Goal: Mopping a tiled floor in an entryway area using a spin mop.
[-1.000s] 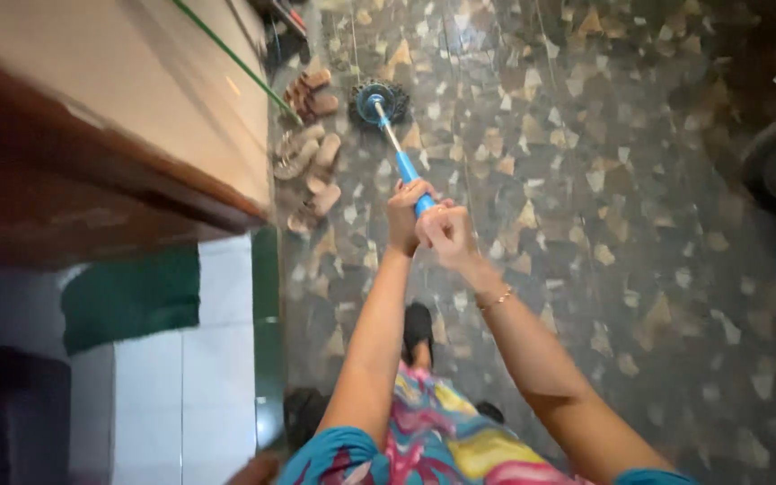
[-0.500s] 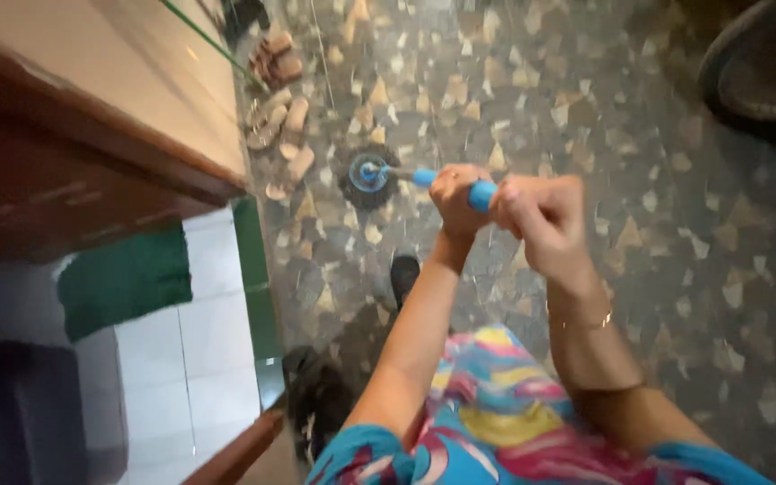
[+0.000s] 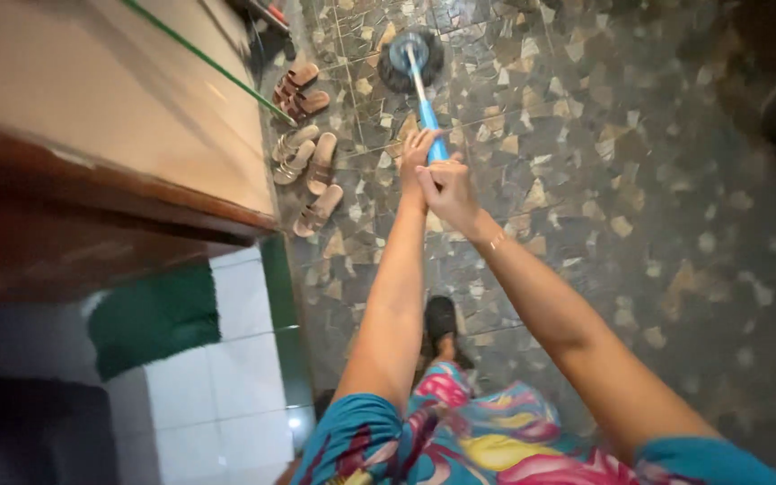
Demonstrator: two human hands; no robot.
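Since half a second ago, mop head [image 3: 410,56] swung from near the feet to far out, arms extended. Mop handle [image 3: 426,112] long axis now runs away from body, head end farthest, on stone floor [image 3: 604,180]. Left hand [image 3: 417,154] and right hand [image 3: 448,187] both clamped on handle. Sandals [image 3: 305,148] lie left.

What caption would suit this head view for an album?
Both hands, left hand and right hand, grip a blue-handled mop stretched over stone-patterned floor, sandals alongside.
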